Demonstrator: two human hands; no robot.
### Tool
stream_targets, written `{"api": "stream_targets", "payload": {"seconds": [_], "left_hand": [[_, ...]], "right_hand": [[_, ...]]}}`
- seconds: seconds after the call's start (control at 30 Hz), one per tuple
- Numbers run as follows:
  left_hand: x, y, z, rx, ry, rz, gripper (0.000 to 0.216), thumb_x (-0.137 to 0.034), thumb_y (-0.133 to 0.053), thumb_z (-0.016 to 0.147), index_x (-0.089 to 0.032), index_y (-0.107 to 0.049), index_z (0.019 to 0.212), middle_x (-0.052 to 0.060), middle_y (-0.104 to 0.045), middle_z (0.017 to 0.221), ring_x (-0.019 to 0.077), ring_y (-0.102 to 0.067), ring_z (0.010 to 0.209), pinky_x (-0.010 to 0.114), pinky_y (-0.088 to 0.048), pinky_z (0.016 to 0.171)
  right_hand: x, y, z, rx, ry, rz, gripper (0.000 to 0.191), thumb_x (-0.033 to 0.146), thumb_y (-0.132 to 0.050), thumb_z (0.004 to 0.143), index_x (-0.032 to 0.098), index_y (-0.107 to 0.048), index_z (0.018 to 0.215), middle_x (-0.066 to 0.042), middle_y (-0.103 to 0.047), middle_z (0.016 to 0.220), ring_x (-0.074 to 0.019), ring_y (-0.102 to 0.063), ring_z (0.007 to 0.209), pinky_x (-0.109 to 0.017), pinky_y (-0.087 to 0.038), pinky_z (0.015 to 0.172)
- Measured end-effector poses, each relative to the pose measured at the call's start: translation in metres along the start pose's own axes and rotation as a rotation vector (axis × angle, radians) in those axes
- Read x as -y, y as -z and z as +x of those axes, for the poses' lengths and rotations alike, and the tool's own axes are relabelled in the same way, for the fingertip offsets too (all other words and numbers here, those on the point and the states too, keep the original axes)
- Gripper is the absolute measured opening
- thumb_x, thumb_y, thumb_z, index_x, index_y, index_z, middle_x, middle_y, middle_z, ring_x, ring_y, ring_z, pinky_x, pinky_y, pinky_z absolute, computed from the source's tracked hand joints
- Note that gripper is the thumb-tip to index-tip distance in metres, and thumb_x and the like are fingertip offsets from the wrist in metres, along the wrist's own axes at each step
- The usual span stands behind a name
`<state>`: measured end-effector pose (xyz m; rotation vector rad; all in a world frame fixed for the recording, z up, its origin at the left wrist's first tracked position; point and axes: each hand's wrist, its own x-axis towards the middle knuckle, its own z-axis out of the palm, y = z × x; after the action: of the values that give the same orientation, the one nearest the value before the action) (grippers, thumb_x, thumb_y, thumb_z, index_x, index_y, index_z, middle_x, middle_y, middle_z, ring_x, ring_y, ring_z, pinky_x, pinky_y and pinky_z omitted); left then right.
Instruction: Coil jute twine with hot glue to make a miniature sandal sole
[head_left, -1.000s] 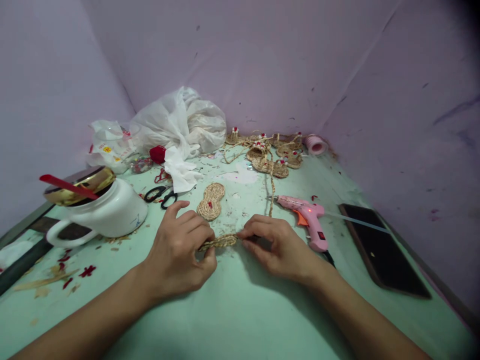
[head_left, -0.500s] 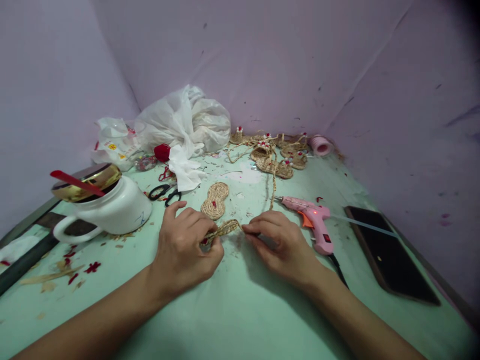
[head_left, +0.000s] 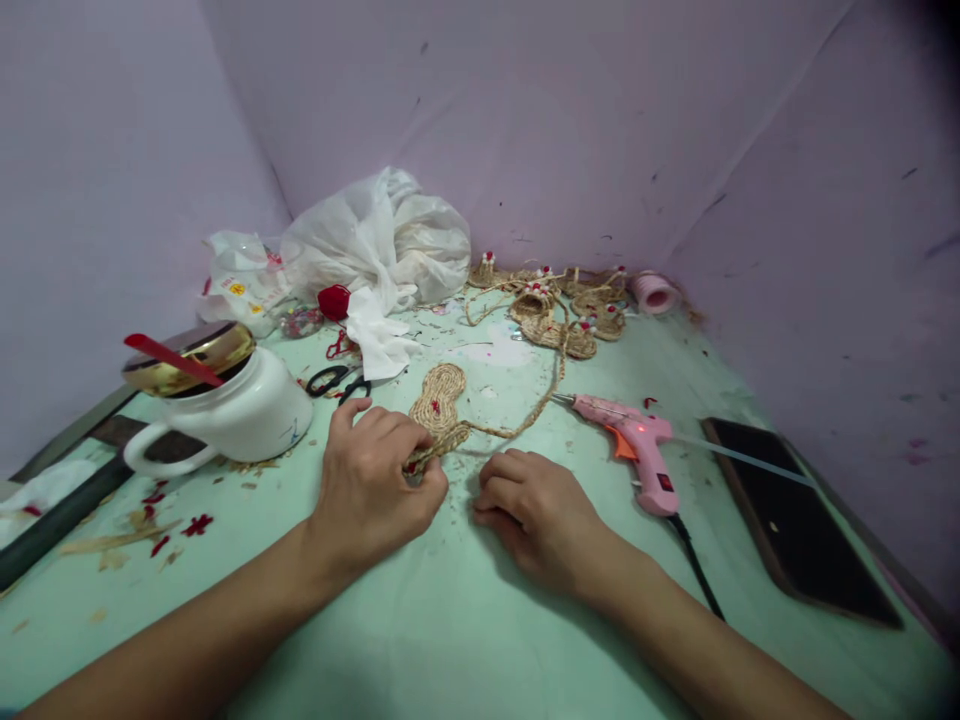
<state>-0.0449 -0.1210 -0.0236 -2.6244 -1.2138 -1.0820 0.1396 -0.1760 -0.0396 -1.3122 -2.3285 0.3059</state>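
My left hand [head_left: 382, 480] is closed on a small braided straw sole [head_left: 448, 440], pinched between thumb and fingers and partly hidden by them; a bit of red shows on it. From its end a braided straw cord [head_left: 517, 432] runs right and curves back toward the beaded sandals. Just behind lies a finished-looking coiled straw sole [head_left: 439, 390] with a red mark. My right hand [head_left: 536, 515] rests low over the table, its fingers curled together with nothing seen in them, apart from the cord. Right of it lies a pink glue gun [head_left: 645, 450], its light lit.
Small straw sandals [head_left: 551, 325] with beads and a pink spool [head_left: 654, 293] are at the back. Scissors [head_left: 328, 380], a white mug [head_left: 255, 420] and a white plastic bag [head_left: 382, 240] stand left. A dark phone [head_left: 810, 530] lies right under a glue stick [head_left: 742, 458].
My right hand has let go of the straw cord and drawn down slightly, its fingers curling in. The cord now hangs loose in a curve. My left hand still grips the sole.
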Motion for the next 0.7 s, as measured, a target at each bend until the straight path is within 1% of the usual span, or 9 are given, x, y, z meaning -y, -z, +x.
{"api": "stream_targets", "payload": {"seconds": [0.1, 0.2, 0.3, 0.4, 0.47, 0.6, 0.7], "left_hand": [[0.001, 0.000, 0.000, 0.006, -0.003, -0.005, 0.002, -0.016, -0.057, 0.067, -0.017, -0.057, 0.065, 0.000, -0.064, 0.064, 0.0173, -0.060, 0.065, 0.045, -0.038, 0.089], [0.001, 0.000, -0.001, -0.004, -0.015, -0.003, 0.002, -0.016, -0.058, 0.067, -0.017, -0.058, 0.066, 0.000, -0.064, 0.065, 0.0172, -0.060, 0.065, 0.045, -0.038, 0.090], [0.001, 0.000, -0.001, -0.006, -0.020, -0.006, 0.003, -0.015, -0.057, 0.067, -0.018, -0.058, 0.067, 0.000, -0.065, 0.066, 0.0174, -0.060, 0.066, 0.045, -0.038, 0.090], [0.001, 0.001, -0.001, -0.001, -0.017, -0.009, 0.003, -0.015, -0.057, 0.067, -0.018, -0.057, 0.067, 0.000, -0.064, 0.066, 0.0180, -0.060, 0.066, 0.046, -0.038, 0.090], [0.002, 0.002, -0.001, -0.001, -0.016, -0.012, 0.002, -0.016, -0.057, 0.067, -0.018, -0.057, 0.067, 0.001, -0.064, 0.066, 0.0185, -0.061, 0.067, 0.046, -0.038, 0.090], [0.002, 0.003, 0.000, -0.001, 0.000, -0.025, 0.002, -0.018, -0.056, 0.069, -0.019, -0.057, 0.068, 0.000, -0.065, 0.068, 0.0187, -0.061, 0.067, 0.046, -0.039, 0.090], [0.001, 0.003, 0.000, 0.007, 0.008, -0.029, 0.002, -0.019, -0.056, 0.070, -0.020, -0.056, 0.068, 0.000, -0.065, 0.069, 0.0184, -0.061, 0.068, 0.046, -0.040, 0.090]], "right_hand": [[0.007, -0.001, 0.001, 0.053, -0.054, -0.151, 0.009, 0.013, -0.055, 0.079, 0.016, -0.062, 0.075, -0.005, -0.063, 0.076, -0.0171, -0.052, 0.067, -0.029, -0.033, 0.059], [0.012, -0.004, 0.004, 0.110, -0.107, -0.274, 0.009, 0.014, -0.053, 0.080, 0.018, -0.061, 0.080, -0.004, -0.062, 0.077, -0.0186, -0.053, 0.070, -0.030, -0.031, 0.060], [0.011, -0.006, 0.006, 0.130, -0.166, -0.353, 0.009, 0.013, -0.052, 0.079, 0.018, -0.060, 0.081, -0.005, -0.062, 0.078, -0.0196, -0.054, 0.072, -0.031, -0.031, 0.061], [0.000, -0.002, 0.006, 0.090, -0.256, -0.414, 0.011, 0.009, -0.050, 0.079, 0.014, -0.059, 0.081, -0.010, -0.062, 0.078, -0.0225, -0.055, 0.070, -0.032, -0.030, 0.058], [-0.009, 0.002, 0.004, 0.056, -0.298, -0.441, 0.012, 0.009, -0.047, 0.080, 0.013, -0.058, 0.080, -0.012, -0.062, 0.077, -0.0240, -0.055, 0.069, -0.033, -0.029, 0.057], [-0.018, 0.008, 0.000, -0.023, -0.305, -0.438, 0.019, 0.016, -0.041, 0.086, 0.017, -0.056, 0.074, -0.010, -0.062, 0.070, -0.0224, -0.055, 0.063, -0.032, -0.027, 0.052], [-0.017, 0.008, -0.002, -0.128, -0.302, -0.407, 0.033, 0.023, -0.034, 0.091, 0.019, -0.054, 0.065, -0.007, -0.059, 0.061, -0.0199, -0.053, 0.056, -0.031, -0.024, 0.049]]}}
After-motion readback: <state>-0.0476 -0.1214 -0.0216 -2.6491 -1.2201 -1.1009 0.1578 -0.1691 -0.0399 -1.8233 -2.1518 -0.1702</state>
